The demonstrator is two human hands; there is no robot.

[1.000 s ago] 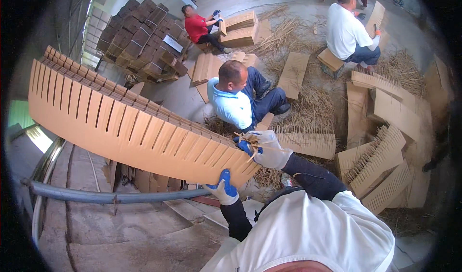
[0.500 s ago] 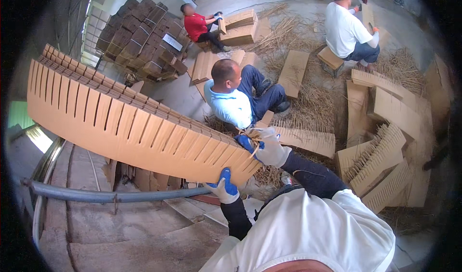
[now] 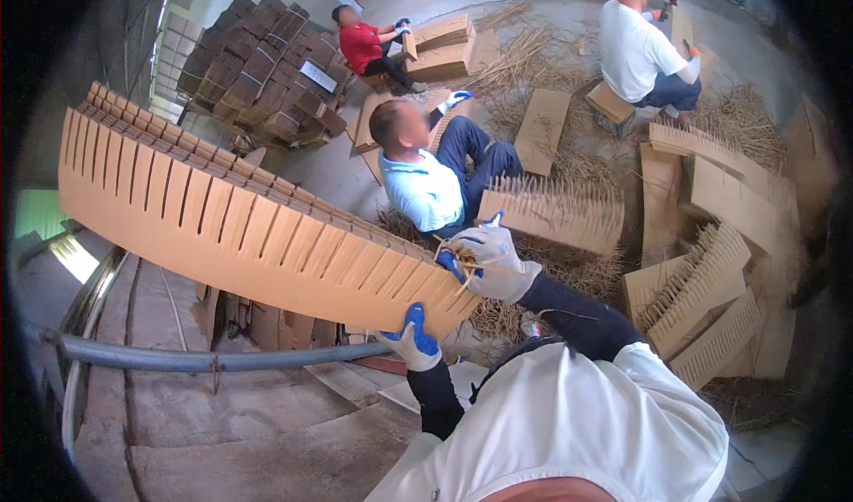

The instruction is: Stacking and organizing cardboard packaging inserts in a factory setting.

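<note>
A long stack of slotted cardboard sheets (image 3: 231, 227) slants across the left and middle, its row of slots along the upper edge. My left hand (image 3: 414, 340), in a white and blue glove, grips the stack's lower edge near its right end, thumb up on the front sheet. At the upper right corner of the stack is my right hand (image 3: 493, 258), gloved in grey-white and blue. Its fingers are closed around a bunch of thin cardboard strips (image 3: 460, 258). Part of the strips is hidden behind the glove.
A seated co-worker in light blue (image 3: 425, 178) is just beyond my hands, beside a slotted cardboard piece (image 3: 555, 216). Two others sit farther back. Cardboard stacks (image 3: 702, 302) lie right, among scattered strips (image 3: 591, 182). A metal pipe (image 3: 222, 360) runs at lower left.
My right hand has turned slightly, with the strips still in it. The stack has shifted a little. The co-worker in light blue has turned and stretched out a gloved hand; the slotted piece beside them has moved.
</note>
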